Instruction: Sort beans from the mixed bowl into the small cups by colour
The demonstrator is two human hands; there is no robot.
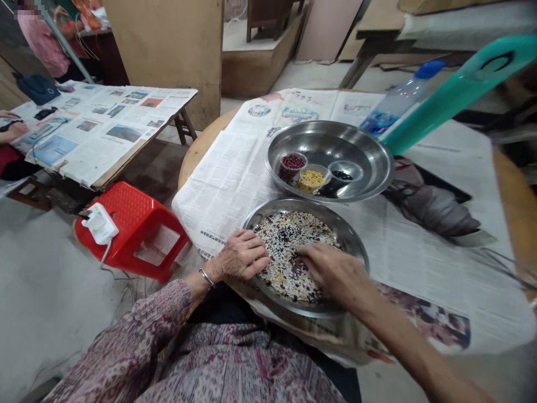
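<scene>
A steel pan (pixel 351 239) full of mixed beans and grains (pixel 289 252) sits at the near edge of a round table. My left hand (pixel 241 256) rests on the pan's left rim, fingers curled together and touching the grains. My right hand (pixel 331 270) lies palm down in the grains with its fingers drawn together, pinching among them; what they hold is hidden. Behind it a larger steel bowl (pixel 364 146) holds three small cups: red beans (pixel 292 162), yellow grains (pixel 311 179), and black beans (pixel 343 174).
Newspaper (pixel 235 173) covers the round table. A water bottle (pixel 398 101) and a teal object (pixel 457 89) lie at the back right. A red stool (pixel 134 212) with a white charger (pixel 99 223) stands at left. Another person (pixel 42 42) sits by a second papered table (pixel 96 129).
</scene>
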